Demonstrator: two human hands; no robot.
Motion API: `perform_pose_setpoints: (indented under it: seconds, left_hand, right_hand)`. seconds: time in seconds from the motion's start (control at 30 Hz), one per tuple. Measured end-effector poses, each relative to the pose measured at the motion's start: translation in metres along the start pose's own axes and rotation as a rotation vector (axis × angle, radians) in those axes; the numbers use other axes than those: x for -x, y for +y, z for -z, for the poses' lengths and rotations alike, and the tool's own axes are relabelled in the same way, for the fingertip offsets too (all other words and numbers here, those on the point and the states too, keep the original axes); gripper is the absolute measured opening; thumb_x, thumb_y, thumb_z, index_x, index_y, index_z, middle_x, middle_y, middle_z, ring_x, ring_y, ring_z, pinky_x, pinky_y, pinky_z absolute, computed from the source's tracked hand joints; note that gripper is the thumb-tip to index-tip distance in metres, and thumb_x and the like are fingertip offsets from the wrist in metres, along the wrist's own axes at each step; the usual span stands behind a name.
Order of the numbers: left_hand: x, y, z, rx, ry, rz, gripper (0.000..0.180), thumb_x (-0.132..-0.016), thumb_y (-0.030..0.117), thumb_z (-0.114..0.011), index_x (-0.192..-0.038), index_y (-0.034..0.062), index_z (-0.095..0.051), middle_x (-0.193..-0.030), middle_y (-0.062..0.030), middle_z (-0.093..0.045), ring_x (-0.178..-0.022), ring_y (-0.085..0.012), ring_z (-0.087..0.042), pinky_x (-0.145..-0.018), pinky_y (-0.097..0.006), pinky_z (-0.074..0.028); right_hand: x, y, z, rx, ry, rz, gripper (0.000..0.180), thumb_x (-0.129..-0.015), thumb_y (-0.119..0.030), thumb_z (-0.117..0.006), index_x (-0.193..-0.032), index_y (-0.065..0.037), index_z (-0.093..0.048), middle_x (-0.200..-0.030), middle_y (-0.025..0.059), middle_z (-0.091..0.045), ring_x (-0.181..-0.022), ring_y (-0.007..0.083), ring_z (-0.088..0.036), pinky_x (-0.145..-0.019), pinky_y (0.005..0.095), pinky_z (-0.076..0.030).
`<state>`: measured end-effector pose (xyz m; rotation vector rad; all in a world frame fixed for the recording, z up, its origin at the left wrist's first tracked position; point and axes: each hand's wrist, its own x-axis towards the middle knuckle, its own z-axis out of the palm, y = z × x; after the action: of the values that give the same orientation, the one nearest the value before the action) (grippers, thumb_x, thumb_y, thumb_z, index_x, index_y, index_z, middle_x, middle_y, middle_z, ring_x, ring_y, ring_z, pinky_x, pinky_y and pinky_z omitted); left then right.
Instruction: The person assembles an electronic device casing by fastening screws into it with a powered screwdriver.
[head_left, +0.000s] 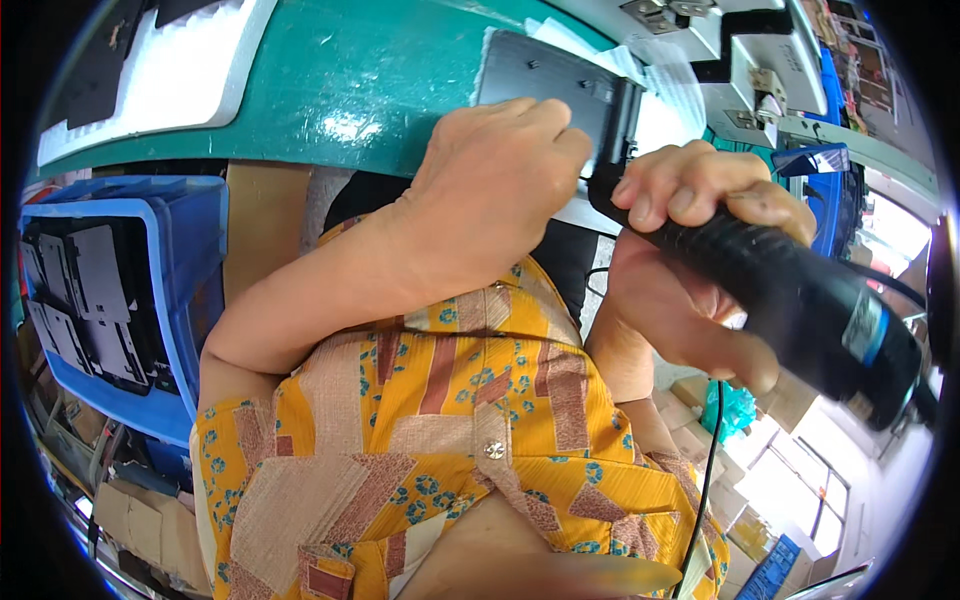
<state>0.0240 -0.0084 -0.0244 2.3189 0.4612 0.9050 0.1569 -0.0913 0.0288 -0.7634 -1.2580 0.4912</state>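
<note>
My right hand (690,230) is wrapped round a black electric screwdriver (790,285), thumb below and fingers over the top. The tool lies tilted, its narrow nose towards my left hand and its thick end at the lower right. My left hand (510,175) is closed, back of the hand up, just left of the screwdriver's nose. Its fingertips are hidden, so whatever they hold cannot be made out. Just beyond the hands, a flat black panel (545,80) with a raised edge on its right lies on the workbench, partly covered by my left hand.
The green workbench (340,60) bears a white foam tray (200,85) with dark parts at far left. Thin white wrapping (675,95) lies beside the panel, near metal fixtures (765,100). A blue crate (180,230) of black panels stands left. A cable (712,450) hangs on the right.
</note>
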Motion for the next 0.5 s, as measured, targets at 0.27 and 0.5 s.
perform_pose_setpoints:
  seconds: [0.27,0.5]
  left_hand:
    - [-0.006,0.005,0.0,-0.032,-0.107,0.024,0.017,-0.079,0.004,-0.075,-0.087,0.0071,-0.061,-0.084,-0.0087,-0.057,-0.079,-0.0306,-0.063,-0.063,-0.043,-0.047]
    - [-0.007,0.014,0.009,-0.09,-0.14,-0.067,0.016,-0.078,-0.002,-0.071,-0.09,0.0022,-0.061,-0.084,-0.011,-0.054,-0.077,-0.0307,-0.061,-0.064,-0.041,-0.048]
  right_hand:
    - [-0.002,-0.027,0.078,-0.015,0.201,0.195,0.084,-0.089,-0.081,-0.054,-0.124,-0.005,-0.058,-0.097,0.014,-0.06,-0.077,0.0259,-0.061,-0.067,0.041,-0.054]
    - [-0.034,-0.039,0.127,-0.046,0.368,0.271,0.079,-0.091,-0.082,-0.048,-0.117,-0.009,-0.063,-0.092,0.0139,-0.063,-0.074,0.0284,-0.062,-0.07,0.044,-0.053]
